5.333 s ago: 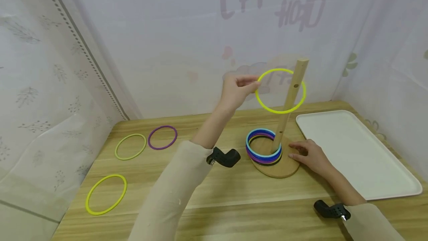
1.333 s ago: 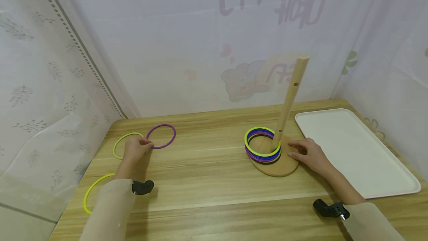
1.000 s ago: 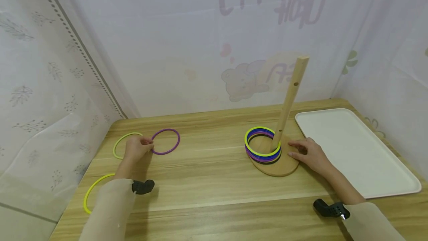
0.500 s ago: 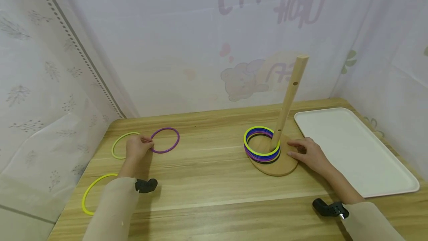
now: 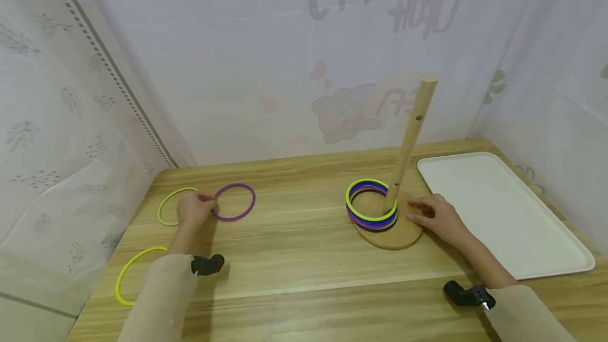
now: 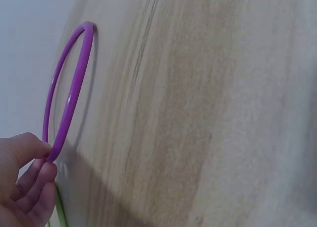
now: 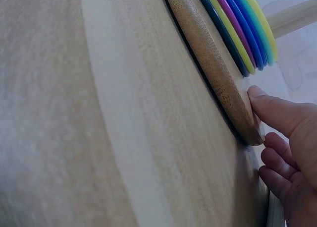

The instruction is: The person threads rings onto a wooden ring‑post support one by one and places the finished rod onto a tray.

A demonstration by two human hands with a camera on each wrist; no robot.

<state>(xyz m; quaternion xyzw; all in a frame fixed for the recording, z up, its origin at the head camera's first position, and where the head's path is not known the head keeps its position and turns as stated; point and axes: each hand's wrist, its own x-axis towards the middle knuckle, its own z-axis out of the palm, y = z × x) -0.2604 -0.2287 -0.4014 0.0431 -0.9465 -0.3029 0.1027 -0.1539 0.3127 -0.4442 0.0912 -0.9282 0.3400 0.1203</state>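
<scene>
In the head view, my left hand [image 5: 195, 209] is at the back left of the table. Its thumb and fingers pinch the near edge of a thin purple ring [image 6: 72, 95], which casts a narrow shadow on the wood. My right hand [image 5: 442, 219] grips the right edge of a stand's round wooden base [image 5: 394, 240], thumb on top and fingers curled at the side. From this base rises a wooden peg [image 5: 409, 144], leaning right in view. Around its foot lie several stacked rings [image 5: 372, 219], a yellow one uppermost over light blue, blue, purple, yellow and black.
A light green ring [image 5: 159, 210] lies left of my left hand, partly covered by it. Closer to the front left, a yellow ring [image 5: 118, 278] is partly behind my left forearm. A white tray [image 5: 499, 210] sits at the right. Patterned curtains [image 5: 237, 67] surround the table.
The yellow ring formerly held beside the peg now tops the stack. My left hand has crossed left and pinches the purple ring, which has shifted slightly right. My right hand has stayed put.
</scene>
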